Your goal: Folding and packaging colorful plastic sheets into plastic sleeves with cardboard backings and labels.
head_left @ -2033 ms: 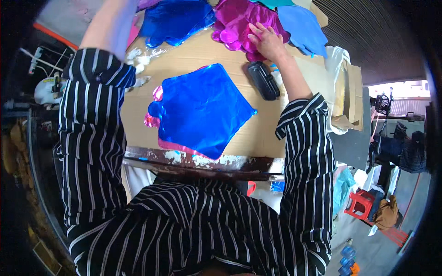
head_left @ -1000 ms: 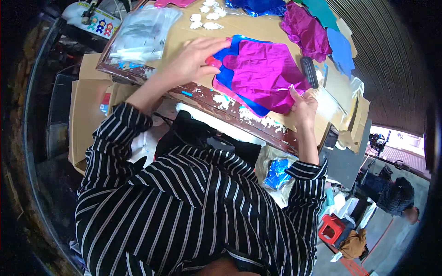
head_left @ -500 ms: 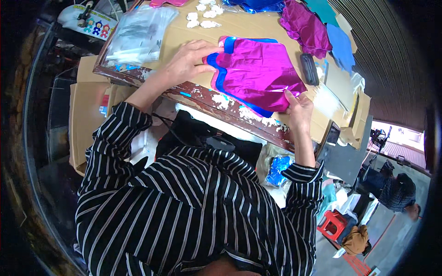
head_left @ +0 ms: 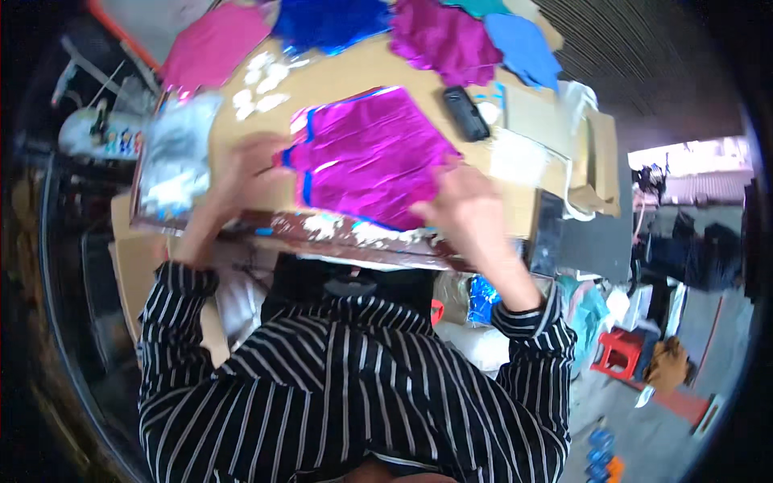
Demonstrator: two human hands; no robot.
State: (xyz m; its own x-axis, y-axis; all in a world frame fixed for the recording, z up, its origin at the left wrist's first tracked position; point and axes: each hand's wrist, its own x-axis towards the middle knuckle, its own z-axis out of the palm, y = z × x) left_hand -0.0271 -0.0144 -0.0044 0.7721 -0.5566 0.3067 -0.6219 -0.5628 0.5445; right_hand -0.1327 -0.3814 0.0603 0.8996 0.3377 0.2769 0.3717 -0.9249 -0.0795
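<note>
A shiny magenta foil piece [head_left: 370, 161], with blue foil showing along its notched left and lower edges, lies flat at the near side of the table. Beside its notched left end is my left hand [head_left: 245, 177], smeared by motion, thumb and fingers apart and the fingertips close to the edge. My right hand [head_left: 471, 205] is over the foil's right corner, knuckles up. Its fingers are blurred and partly hidden, so whether they grip the corner does not show.
Clear plastic bags [head_left: 177, 149] lie at the table's left. White bundles [head_left: 258, 84], a pink piece [head_left: 213, 48], blue foil [head_left: 330, 24] and more magenta foil [head_left: 443, 40] are farther back. A black case [head_left: 465, 113] sits right of the work, near a cardboard box [head_left: 600, 161].
The view has swung, shifting the table's things leftward. Both hands have moved and are now blurred. The foil's right corner, pinched by my right hand before, now lies under that hand.
</note>
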